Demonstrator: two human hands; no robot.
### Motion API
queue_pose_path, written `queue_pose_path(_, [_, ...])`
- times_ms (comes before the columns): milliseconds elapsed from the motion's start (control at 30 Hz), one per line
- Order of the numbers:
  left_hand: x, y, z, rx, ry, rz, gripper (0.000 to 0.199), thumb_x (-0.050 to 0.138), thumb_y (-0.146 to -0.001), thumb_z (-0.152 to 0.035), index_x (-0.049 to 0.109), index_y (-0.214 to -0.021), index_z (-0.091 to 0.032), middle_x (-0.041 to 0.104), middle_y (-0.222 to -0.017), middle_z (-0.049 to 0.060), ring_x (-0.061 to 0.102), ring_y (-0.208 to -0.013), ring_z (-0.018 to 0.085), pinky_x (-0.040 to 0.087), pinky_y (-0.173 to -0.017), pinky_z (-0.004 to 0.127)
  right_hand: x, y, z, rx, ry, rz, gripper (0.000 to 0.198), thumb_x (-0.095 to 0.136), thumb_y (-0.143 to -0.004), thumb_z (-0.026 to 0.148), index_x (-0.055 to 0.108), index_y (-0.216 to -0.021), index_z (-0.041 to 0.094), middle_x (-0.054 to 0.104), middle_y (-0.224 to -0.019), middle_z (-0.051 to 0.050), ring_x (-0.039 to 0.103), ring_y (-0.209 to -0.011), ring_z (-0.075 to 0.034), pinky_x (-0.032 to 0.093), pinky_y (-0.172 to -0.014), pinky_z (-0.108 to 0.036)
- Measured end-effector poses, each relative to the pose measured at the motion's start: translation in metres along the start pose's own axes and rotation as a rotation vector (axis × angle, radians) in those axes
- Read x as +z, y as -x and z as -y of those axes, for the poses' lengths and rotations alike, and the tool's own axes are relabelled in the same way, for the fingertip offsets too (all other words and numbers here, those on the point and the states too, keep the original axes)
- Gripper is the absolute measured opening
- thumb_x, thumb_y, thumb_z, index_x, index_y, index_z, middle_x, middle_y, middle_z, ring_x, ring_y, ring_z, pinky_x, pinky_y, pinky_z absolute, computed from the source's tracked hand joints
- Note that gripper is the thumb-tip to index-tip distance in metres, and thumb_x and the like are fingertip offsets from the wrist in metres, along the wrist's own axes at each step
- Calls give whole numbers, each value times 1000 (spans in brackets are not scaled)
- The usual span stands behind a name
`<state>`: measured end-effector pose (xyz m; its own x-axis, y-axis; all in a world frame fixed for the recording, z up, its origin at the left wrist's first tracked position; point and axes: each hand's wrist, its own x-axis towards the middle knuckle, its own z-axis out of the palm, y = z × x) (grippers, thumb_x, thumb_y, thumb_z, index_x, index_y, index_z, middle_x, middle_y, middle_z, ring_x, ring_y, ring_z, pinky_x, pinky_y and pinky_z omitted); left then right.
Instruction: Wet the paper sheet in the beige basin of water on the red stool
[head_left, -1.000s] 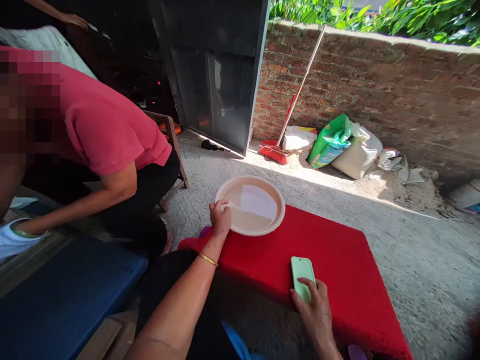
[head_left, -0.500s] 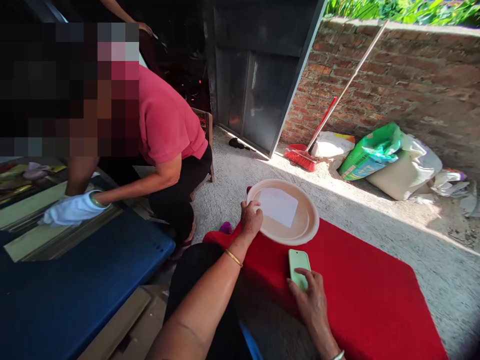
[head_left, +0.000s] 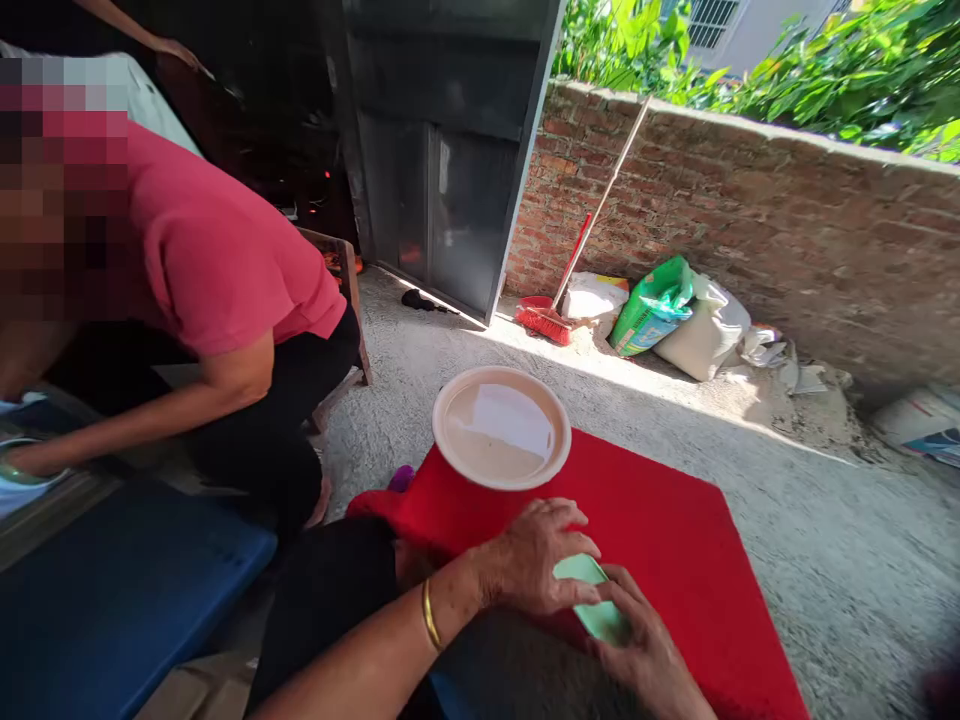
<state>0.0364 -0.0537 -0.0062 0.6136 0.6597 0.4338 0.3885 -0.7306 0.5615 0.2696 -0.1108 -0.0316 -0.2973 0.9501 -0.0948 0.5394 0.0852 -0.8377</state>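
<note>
A pale green, phone-shaped flat case (head_left: pixel 592 598) is gripped at its right side by my right hand (head_left: pixel 637 640), above the red cloth (head_left: pixel 660 520). My left hand (head_left: pixel 536 555) reaches over the upper left of the case with its fingers stretched and apart. Its thumb lies close over the case; whether it presses on it I cannot tell. Just beyond my hands stands a round beige basin (head_left: pixel 450 455) with water in it. A bright white patch shows in the water, perhaps a reflection.
On the left a person in a pink shirt (head_left: pixel 217 240) bends over a blue table (head_left: pixel 150 590). Behind are a dark metal door (head_left: pixel 450 190), a red broom (head_left: pixel 544 325), a green sack (head_left: pixel 652 310) and a pale sack (head_left: pixel 705 325) by a brick wall (head_left: pixel 750 220).
My left hand has left the basin's rim and come down to the green case. My right hand has closed round the case. The view has turned to the right.
</note>
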Motion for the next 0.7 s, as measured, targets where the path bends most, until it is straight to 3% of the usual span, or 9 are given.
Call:
queue_pose_path(100, [27, 2, -13, 70, 148, 297, 60, 70, -83, -61, 63, -131, -26, 62, -137, 9, 50, -134, 32, 42, -111, 47, -21, 19, 1, 49, -2, 42, 18, 69, -62, 23, 67, -81, 23, 65, -116, -7, 63, -105, -26, 50, -85, -30])
queue_pose_path(167, [41, 4, -15, 65, 176, 395, 68, 72, -82, -63, 57, -138, -28, 59, -140, 10, 51, -132, 32, 43, -110, 47, -28, 30, 2, 102, 4, 80, 24, 66, -56, 18, 66, -80, 22, 66, -116, -6, 62, -109, -27, 49, -87, -29])
queue_pose_path(267, [57, 4, -19, 17, 113, 463, 82, 72, -80, -66, 45, -148, -29, 52, -144, 14, 53, -128, 32, 45, -107, 47, -35, 40, 5, 150, 21, 187, 29, 61, -51, 13, 62, -79, 22, 67, -110, -3, 62, -101, -23, 48, -84, -26])
queue_pose_path(367, [73, 0, -27, -8, 13, 556, 85, 66, -82, -70, 40, -150, -27, 57, -134, 14, 55, -122, 33, 44, -106, 49, -45, 45, 1, 150, 36, 247, 29, 59, -51, 12, 59, -78, 22, 66, -102, -1, 61, -89, -19, 47, -79, -25])
queue_pose_path(567, [103, -23, -50, -20, -77, 606, 90, 58, -87, -69, 25, -158, -25, 58, -134, 16, 57, -120, 34, 44, -104, 49, -67, 58, -44, 80, -166, 124, 25, 63, -55, 14, 57, -78, 23, 66, -93, 1, 62, -85, -19, 46, -72, -25])
queue_pose_path(700, [125, -48, -64, -6, -139, 598, 84, 55, -89, -67, 29, -156, -23, 59, -130, 16, 59, -116, 33, 48, -98, 45, -86, 65, -74, 62, -231, 43, 22, 68, -56, 17, 58, -74, 23, 68, -90, 1, 63, -81, -19, 48, -70, -26])
